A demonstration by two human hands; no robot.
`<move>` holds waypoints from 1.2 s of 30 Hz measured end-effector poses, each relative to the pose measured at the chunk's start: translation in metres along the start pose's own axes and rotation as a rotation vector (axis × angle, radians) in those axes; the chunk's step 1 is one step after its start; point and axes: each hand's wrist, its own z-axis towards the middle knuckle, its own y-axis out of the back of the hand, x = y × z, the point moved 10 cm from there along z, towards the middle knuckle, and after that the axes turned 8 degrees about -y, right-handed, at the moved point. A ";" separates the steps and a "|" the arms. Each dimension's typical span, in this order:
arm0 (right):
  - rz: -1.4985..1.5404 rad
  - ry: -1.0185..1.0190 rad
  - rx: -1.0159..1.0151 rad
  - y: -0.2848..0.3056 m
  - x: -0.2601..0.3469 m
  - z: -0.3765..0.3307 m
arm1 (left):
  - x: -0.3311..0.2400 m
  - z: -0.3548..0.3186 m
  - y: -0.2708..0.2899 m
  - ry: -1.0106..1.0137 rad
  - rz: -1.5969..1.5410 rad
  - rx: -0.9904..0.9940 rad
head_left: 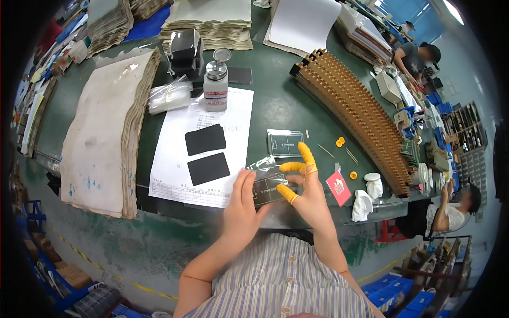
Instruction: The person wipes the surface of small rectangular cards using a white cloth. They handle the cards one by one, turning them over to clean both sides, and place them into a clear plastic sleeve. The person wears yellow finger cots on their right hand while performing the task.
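Hands (275, 196) around dark card (268, 186) in clear sleeve.

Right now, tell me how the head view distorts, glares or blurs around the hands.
Head view: fisheye bends the green table edge and blackens the corners; glare streaks the clear film on the dark card held between left hand and right hand; the hands are sharp, while the people at the right rim are soft.
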 end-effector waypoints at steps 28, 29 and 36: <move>0.892 0.030 0.014 0.074 -0.046 -0.053 | -0.010 -0.006 -0.069 0.536 -1.081 0.433; 0.917 0.034 0.015 0.076 -0.052 -0.054 | -0.028 0.002 -0.065 0.557 -1.074 0.396; 1.025 -0.013 -0.011 0.097 -0.081 -0.070 | -0.068 0.008 -0.075 0.378 -0.784 0.618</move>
